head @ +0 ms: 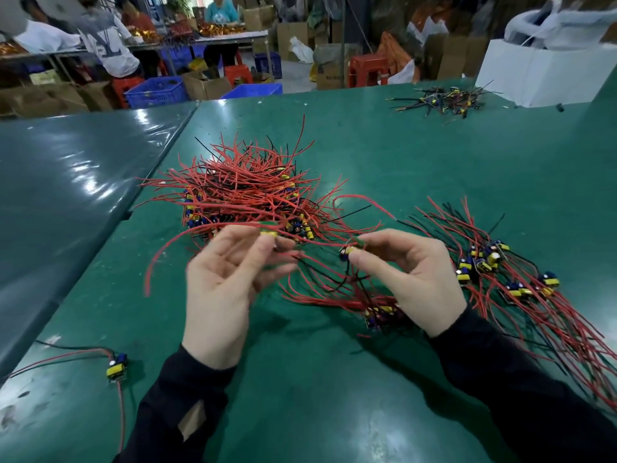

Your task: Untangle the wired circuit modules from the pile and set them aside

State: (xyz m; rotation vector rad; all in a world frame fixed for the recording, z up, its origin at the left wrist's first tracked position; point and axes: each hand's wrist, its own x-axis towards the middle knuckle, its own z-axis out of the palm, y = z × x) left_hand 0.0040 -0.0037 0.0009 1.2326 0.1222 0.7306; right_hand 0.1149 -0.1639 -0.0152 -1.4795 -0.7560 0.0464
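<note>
- Pile [247, 192]: a tangled heap of red and black wires with small yellow-and-blue circuit modules, lying on the green counter [334, 379] just beyond both hands.
- Left hand [220, 282]: palm up, raised at the pile's near edge; its grip is narrow, thumb and fingertips pinching a yellow module [268, 233] whose red wires run back into the pile.
- Right hand [410, 272]: raised beside the left; its grip pinches a second module [347, 252] between thumb and forefinger, with black and red wires hanging below it.
- Sorted group [500, 272]: modules laid on the counter just right of the right hand, their wires trailing toward the near right edge.
- Small cluster [380, 314]: a few modules lying under the right wrist.
- Single module [117, 365]: alone near the counter's left edge, well apart from the pile.
- Far cluster [444, 100]: dark wired parts at the counter's far right, beside a white box [541, 71].
- Background: seated people [107, 41] working at a table, cardboard boxes, blue crates [155, 91] and red stools.
</note>
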